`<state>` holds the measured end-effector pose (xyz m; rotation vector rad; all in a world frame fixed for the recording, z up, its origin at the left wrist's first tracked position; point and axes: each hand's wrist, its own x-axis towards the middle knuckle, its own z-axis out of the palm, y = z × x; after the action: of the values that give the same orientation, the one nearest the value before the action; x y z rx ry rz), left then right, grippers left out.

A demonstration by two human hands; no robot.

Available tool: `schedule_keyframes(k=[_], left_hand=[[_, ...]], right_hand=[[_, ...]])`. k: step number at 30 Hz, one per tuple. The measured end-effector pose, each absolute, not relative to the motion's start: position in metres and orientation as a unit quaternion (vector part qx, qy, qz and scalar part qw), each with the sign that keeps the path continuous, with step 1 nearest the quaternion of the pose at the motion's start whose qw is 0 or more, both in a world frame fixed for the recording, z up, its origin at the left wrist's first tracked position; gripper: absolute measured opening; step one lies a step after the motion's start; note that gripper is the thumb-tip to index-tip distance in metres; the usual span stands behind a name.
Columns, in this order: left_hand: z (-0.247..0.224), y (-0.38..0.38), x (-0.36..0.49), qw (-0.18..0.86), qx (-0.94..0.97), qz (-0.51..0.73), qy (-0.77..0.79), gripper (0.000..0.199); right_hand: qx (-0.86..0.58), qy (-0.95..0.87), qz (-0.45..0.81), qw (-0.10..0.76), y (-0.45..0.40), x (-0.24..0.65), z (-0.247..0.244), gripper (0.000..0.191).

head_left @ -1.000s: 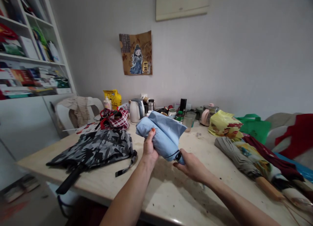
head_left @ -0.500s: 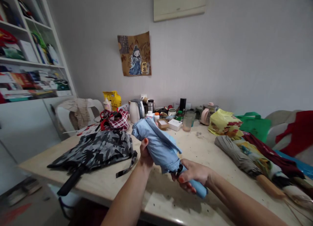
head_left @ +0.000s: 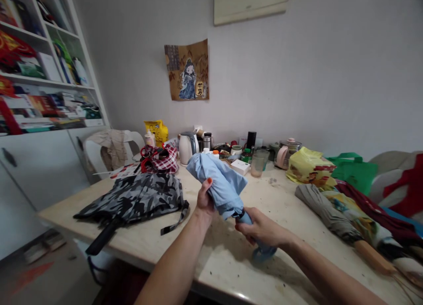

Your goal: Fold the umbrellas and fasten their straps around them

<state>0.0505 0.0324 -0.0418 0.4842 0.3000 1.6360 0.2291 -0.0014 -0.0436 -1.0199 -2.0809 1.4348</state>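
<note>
A light blue folding umbrella [head_left: 224, 186] is held tilted above the table, its cloth bunched around the shaft and its handle pointing down to the right. My left hand [head_left: 205, 199] grips the cloth from the left side, thumb on top. Around the blue handle, just below the cloth, my right hand [head_left: 259, 227] is closed. A grey and black camouflage umbrella [head_left: 142, 197], loosely folded, lies to the left with its black handle over the table edge. On the right lie a grey umbrella [head_left: 325, 210] with a wooden handle, a flowered one and a dark red one [head_left: 373, 206].
Along the back of the pale table [head_left: 277, 208] stand a white kettle [head_left: 187, 148], a plastic cup [head_left: 257, 165], a glass pot [head_left: 288, 153], a small white box [head_left: 240, 167] and several jars. A yellow bag [head_left: 309, 166] and a green bag [head_left: 355, 170] sit at the right.
The blue umbrella's loose cloth has turned about the shaft, and a flap now spreads to the right. My right hand has turned on the handle. The whole view has shifted slightly.
</note>
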Motion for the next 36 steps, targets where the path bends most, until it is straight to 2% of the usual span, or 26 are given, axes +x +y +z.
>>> schedule_keyframes(k=[5, 8, 10, 16, 20, 24, 27, 29, 31, 36], left_hand=[[-0.051, 0.026, 0.048, 0.68, 0.31, 0.664, 0.028, 0.066], [-0.048, 0.026, 0.049, 0.679, 0.311, 0.664, 0.023, 0.058], [-0.044, 0.028, 0.052, 0.691, 0.293, 0.659, 0.055, 0.05], [-0.035, 0.034, 0.065, 0.683, 0.209, 0.676, 0.18, 0.028], [-0.036, 0.025, 0.078, 0.757, 0.243, 0.57, 0.207, 0.023], [-0.047, 0.01, 0.104, 0.792, 0.298, 0.48, 0.231, 0.028], [-0.058, -0.001, 0.122, 0.794, 0.352, 0.418, 0.266, 0.039], [-0.062, -0.006, 0.127, 0.797, 0.372, 0.393, 0.267, 0.048], [-0.065, -0.007, 0.127, 0.808, 0.376, 0.383, 0.241, 0.057], [-0.075, -0.007, 0.125, 0.852, 0.414, 0.28, 0.153, 0.066]], right_hand=[[-0.26, -0.65, 0.691, 0.181, -0.006, 0.226, -0.057, 0.02], [-0.229, -0.598, 0.75, 0.165, -0.006, 0.223, -0.062, 0.033], [-0.236, -0.591, 0.749, 0.184, -0.004, 0.223, -0.062, 0.04], [-0.324, -0.565, 0.644, 0.402, 0.024, 0.237, -0.053, 0.057], [-0.354, -0.534, 0.603, 0.475, 0.036, 0.245, -0.049, 0.065], [-0.321, -0.552, 0.597, 0.485, 0.028, 0.245, -0.041, 0.066], [-0.369, -0.521, 0.574, 0.512, 0.022, 0.245, -0.033, 0.064], [-0.403, -0.473, 0.565, 0.543, 0.022, 0.248, -0.028, 0.072], [-0.397, -0.432, 0.575, 0.57, 0.024, 0.252, -0.024, 0.08], [-0.312, -0.405, 0.628, 0.586, 0.022, 0.263, -0.014, 0.073]])
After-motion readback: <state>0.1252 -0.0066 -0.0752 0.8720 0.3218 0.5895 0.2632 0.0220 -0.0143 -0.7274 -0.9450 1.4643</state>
